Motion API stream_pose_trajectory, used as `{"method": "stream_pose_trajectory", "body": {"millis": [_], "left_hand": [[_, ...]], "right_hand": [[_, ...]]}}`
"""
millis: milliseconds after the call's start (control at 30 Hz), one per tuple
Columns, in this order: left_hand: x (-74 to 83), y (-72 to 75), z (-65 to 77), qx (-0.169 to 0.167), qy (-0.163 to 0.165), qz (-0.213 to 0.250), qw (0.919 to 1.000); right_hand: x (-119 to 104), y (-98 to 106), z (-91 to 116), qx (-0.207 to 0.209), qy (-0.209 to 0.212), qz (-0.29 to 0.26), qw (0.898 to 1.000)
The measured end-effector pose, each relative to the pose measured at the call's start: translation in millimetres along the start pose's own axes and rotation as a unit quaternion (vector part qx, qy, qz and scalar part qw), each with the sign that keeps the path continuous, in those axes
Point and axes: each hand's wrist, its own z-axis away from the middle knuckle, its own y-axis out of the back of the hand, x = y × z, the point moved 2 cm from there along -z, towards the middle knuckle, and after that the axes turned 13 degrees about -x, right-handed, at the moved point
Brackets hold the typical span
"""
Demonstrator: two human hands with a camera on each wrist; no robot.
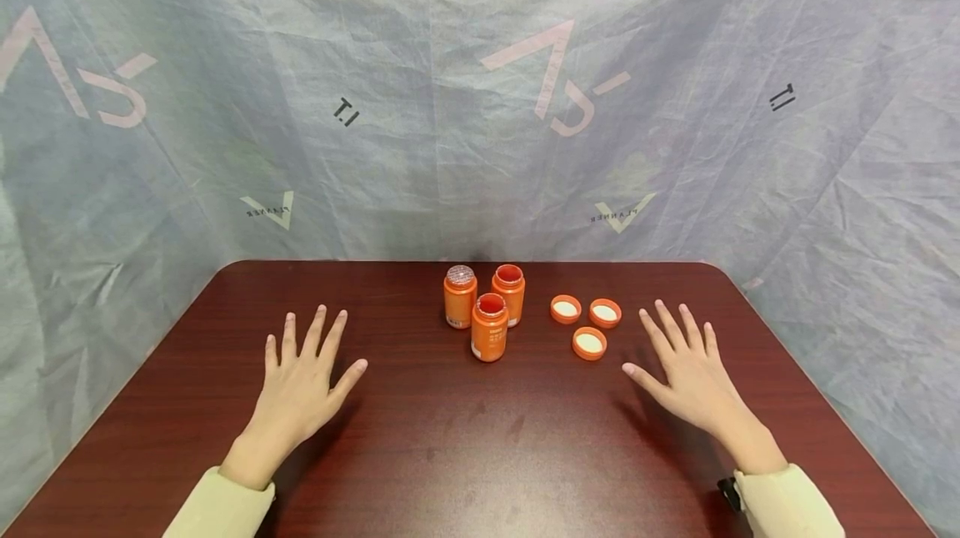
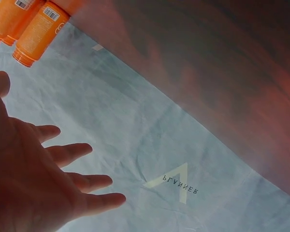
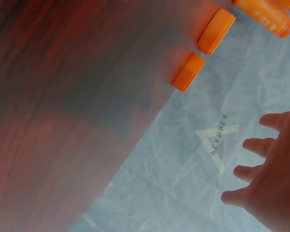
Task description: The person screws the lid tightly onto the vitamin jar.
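Observation:
Three orange bottles stand upright in a cluster near the back of the table. The back left bottle has a silvery seal over its mouth; the back right bottle and the front bottle have uncovered mouths. To their right lie three orange lids, a left lid, a right lid and a front lid, white insides facing up. My left hand is spread left of the bottles, holding nothing. Right of the lids, my right hand is spread too, with nothing in it.
The dark red-brown wooden table has rounded far corners. Behind it and along both sides hangs a grey printed cloth. A dark band shows at the right sleeve's cuff.

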Motion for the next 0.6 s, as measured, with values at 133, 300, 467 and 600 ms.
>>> {"method": "stream_pose_trajectory", "body": {"millis": [133, 300, 467, 600], "left_hand": [[4.2, 0.6, -2.5, 0.002, -0.006, 0.005, 1.0], [11.0, 0.3, -6.7, -0.002, -0.018, 0.01, 0.9998], [17.6, -1.6, -13.4, 0.014, -0.038, 0.005, 0.9992], [24.5, -3.0, -19.2, 0.029, -0.058, 0.005, 0.9979]], "right_hand": [[-0.2, -0.5, -3.3, 0.01, 0.005, 0.001, 1.0], [-2.1, -0.3, -7.8, 0.024, 0.013, 0.003, 1.0], [-3.7, 0.4, -13.7, 0.035, 0.018, 0.008, 0.999], [-4.2, 0.2, -19.0, 0.039, 0.023, 0.013, 0.999]]}}
